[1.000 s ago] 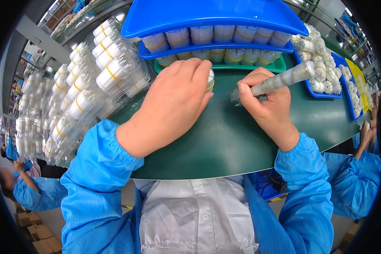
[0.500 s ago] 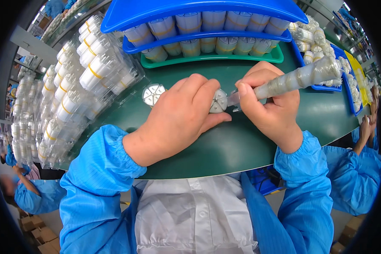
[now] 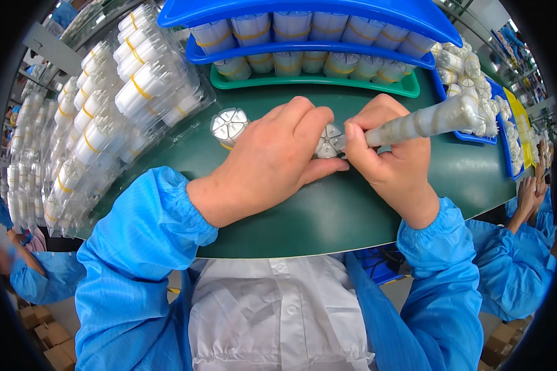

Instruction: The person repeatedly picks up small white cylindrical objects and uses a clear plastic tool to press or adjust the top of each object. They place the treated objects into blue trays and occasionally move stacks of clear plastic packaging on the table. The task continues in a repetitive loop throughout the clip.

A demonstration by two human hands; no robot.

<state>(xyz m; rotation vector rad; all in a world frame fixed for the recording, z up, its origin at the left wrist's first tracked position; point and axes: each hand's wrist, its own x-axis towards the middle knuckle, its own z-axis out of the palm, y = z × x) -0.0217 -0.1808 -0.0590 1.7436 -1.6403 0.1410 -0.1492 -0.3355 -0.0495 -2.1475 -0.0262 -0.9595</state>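
Observation:
My left hand is closed around a white cylinder bundle. Its round end, split into wedges, shows past my fingers; the rest is hidden under the hand. In my right hand I grip a pen-like tool with a thick handle wrapped in clear tape. The tool slants up to the right, and its lower end meets the wedged face, where my fingers partly hide the contact. Left of my left hand, another banded cylinder bundle stands on the green table with its wedged end up.
Stacked blue trays and a green tray hold rows of banded bundles at the back. Clear plastic packs of bundles pile up at left. Blue bins with wrapped white parts stand at right. Co-workers' blue sleeves show at the sides.
The tool's tip has come in to the wedged face, closing the small gap seen earlier. My right hand has moved slightly left, toward my left hand. The whole view has shifted slightly.

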